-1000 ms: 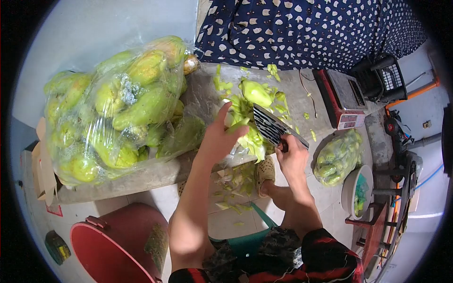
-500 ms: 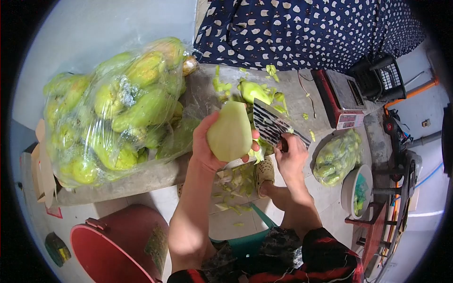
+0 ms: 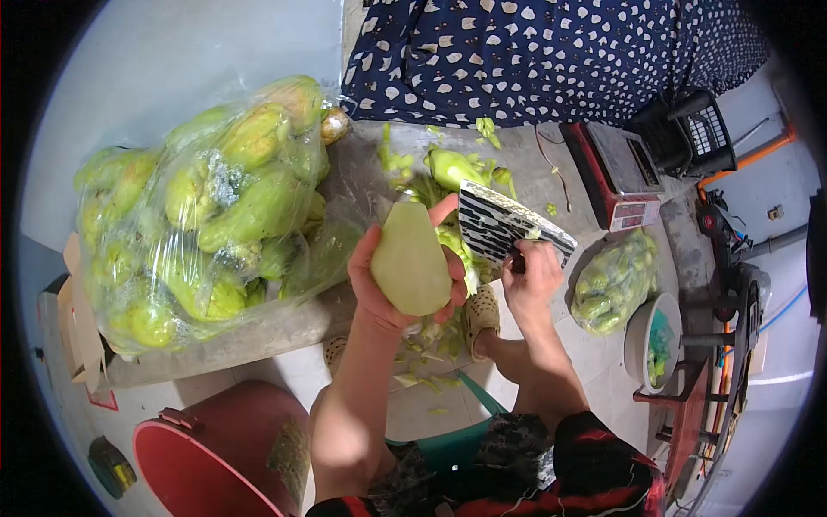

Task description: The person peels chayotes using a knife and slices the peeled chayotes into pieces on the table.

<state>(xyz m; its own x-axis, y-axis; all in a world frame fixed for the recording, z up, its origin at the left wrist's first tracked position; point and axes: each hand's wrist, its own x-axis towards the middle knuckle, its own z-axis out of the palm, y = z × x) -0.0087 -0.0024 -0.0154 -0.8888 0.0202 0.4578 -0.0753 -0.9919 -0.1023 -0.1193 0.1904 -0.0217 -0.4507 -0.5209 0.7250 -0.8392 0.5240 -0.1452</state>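
Grey bench (image 3: 517, 138), pale wall (image 3: 189, 60) behind its left end, dark patterned cloth (image 3: 534, 60) along the back edge. Left hand (image 3: 366, 289) cupped around a peeled, pale green fruit (image 3: 413, 263), raised over the middle of the bench's front edge, narrow end toward the back edge. Right hand (image 3: 531, 274) closed on the handle of a broad knife (image 3: 500, 226), blade slanting back and left, near the fruit, not touching it. Peelings (image 3: 469, 271) heaped at the front edge below the blade; behind them, a second green fruit (image 3: 450, 168). Left end: large clear bag (image 3: 207, 215) packed with green fruit. Right end, toward the back edge: red scale (image 3: 616, 164), black basket (image 3: 706, 138) beyond it. Past the front right corner: smaller bag (image 3: 616, 280) of green pieces, white basin (image 3: 635, 358) just beside it. Red bucket (image 3: 250, 405) on the floor, before the front edge, left.
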